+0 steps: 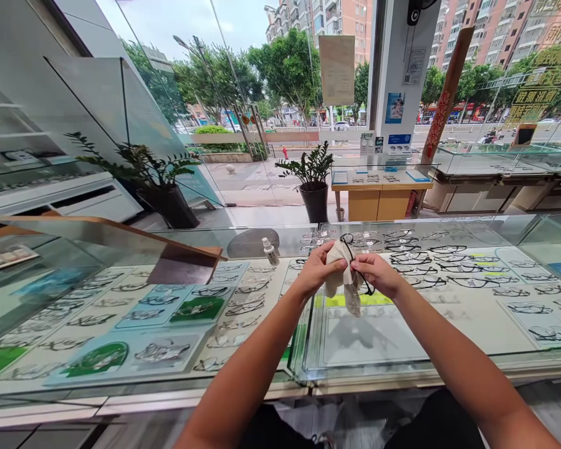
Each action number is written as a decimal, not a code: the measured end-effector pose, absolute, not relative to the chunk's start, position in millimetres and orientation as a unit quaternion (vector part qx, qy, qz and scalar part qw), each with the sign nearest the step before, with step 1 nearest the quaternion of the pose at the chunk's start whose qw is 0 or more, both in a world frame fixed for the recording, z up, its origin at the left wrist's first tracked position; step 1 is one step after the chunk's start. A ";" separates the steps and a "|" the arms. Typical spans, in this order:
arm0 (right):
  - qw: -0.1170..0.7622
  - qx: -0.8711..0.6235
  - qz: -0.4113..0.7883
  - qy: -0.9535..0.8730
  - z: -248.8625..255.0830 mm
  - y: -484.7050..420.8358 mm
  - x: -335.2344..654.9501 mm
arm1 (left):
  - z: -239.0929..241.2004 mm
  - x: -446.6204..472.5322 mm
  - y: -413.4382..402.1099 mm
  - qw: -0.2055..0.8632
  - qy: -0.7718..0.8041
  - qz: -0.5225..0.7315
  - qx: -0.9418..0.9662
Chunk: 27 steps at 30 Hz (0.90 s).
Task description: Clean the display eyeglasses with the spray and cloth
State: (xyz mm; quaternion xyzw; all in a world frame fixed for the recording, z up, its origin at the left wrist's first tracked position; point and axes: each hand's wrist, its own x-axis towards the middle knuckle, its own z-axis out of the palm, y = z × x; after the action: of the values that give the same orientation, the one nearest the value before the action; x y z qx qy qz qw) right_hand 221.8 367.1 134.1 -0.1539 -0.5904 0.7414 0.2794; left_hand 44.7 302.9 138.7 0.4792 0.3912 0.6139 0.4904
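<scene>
Above the glass display counter [393,340], both hands are raised close together. My left hand [318,269] is closed on a pale beige cloth [353,300], which hangs down in loose folds and is wrapped over part of a pair of black-framed glasses [347,239]. The fingers of my right hand [376,272] pinch the same glasses at the side, with a dark temple end poking out below them. The cloth hides most of the lenses. A small white spray bottle [270,252] stands on the counter top, left of my left hand.
Rows of eyeglasses [245,307] lie under the counter glass on both sides. A slanted wood-edged panel [187,262] stands on the left counter. Beyond are a potted plant [314,187], a wooden cabinet [381,199], more showcases and large windows onto a street.
</scene>
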 end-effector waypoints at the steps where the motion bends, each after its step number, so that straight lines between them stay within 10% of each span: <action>1: 0.275 -0.152 0.737 -0.598 132.9 365.7 220.8 | 138.2 46.0 303.1 0.475 0.400 0.621 0.478; 27: 0.295 -0.156 0.714 -0.616 129.6 365.7 215.0 | 127.1 40.8 311.5 0.511 0.406 0.613 0.446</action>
State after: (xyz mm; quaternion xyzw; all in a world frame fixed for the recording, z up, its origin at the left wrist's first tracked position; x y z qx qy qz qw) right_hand 215.0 365.7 129.6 -0.1556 -0.6160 0.7137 0.2950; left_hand 40.8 311.5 127.1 0.4461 0.4058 0.6126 0.5109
